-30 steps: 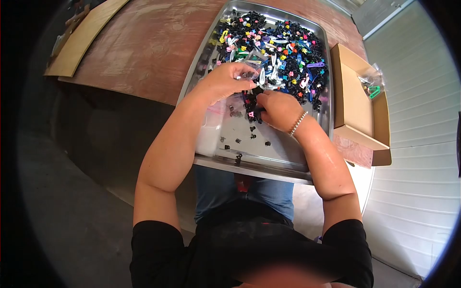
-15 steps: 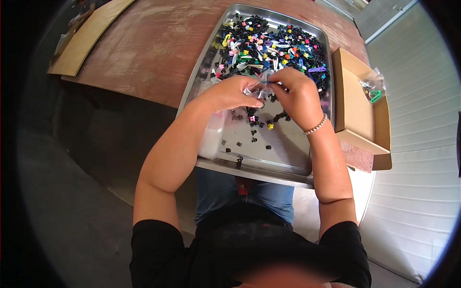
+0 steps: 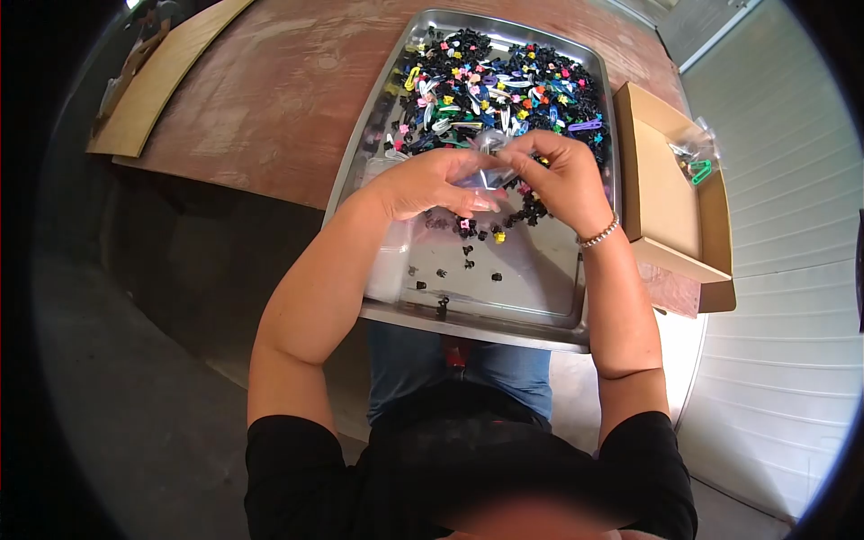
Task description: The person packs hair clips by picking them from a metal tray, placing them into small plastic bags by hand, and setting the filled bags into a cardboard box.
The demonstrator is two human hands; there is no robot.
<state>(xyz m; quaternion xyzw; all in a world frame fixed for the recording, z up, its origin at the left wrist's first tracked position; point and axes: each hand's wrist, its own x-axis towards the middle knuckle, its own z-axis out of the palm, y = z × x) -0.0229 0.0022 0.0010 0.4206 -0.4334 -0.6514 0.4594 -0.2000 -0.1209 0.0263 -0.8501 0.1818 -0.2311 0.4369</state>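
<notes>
A small clear plastic bag (image 3: 486,177) is between my two hands above the metal tray (image 3: 360,171). My left hand (image 3: 428,184) is closed round the bag's left side, with the thumb at its lower edge. At the bag's upper right, my right hand (image 3: 567,178) pinches the plastic between thumb and fingers. What the bag contains is hard to make out. Beyond my hands lies a heap of small black hair clips (image 3: 463,45) mixed with colourful ones. A yellow flower-shaped clip (image 3: 499,238) and several black clips lie loose nearer to me.
Under my left forearm, a stack of clear plastic bags (image 3: 387,270) lies along the tray's left side. An open cardboard box (image 3: 666,193) stands right of the tray, holding a filled bag with a green clip (image 3: 700,171). The wooden table (image 3: 261,99) extends to the left.
My right hand has shifted slightly and its fingers have moved along the bag's edge. The bag looks more spread out between my hands. The view has shifted a little.
</notes>
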